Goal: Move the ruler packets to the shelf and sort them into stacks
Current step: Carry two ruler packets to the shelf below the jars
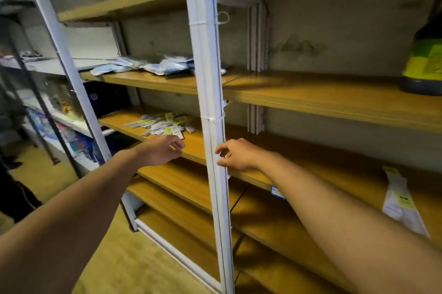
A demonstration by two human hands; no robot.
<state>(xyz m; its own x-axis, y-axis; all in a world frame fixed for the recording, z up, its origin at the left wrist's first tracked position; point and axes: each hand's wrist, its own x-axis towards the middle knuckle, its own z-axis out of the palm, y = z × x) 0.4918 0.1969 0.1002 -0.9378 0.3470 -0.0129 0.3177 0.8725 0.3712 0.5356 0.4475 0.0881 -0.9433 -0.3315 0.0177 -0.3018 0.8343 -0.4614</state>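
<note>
The ruler packets (pixel 165 123) lie in a loose heap on the left shelf board (pixel 191 147), toward its back, left of the white upright (pixel 210 126). Take only a few from the near side, so the heap does not slide. Your left hand (pixel 162 150) hovers at the front edge — fingers loosely curled, holding nothing. Your right hand (pixel 235 154) is likewise empty — its fingertips touch the upright.

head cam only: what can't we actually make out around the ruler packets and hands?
- Pile of ruler packets: too small and blurred to count or read labels; white post hides its right edge.
- Left hand, right hand: fingers curled; whether they pinch anything is unclear.
- Dark bottle: cut by right frame edge.
</note>
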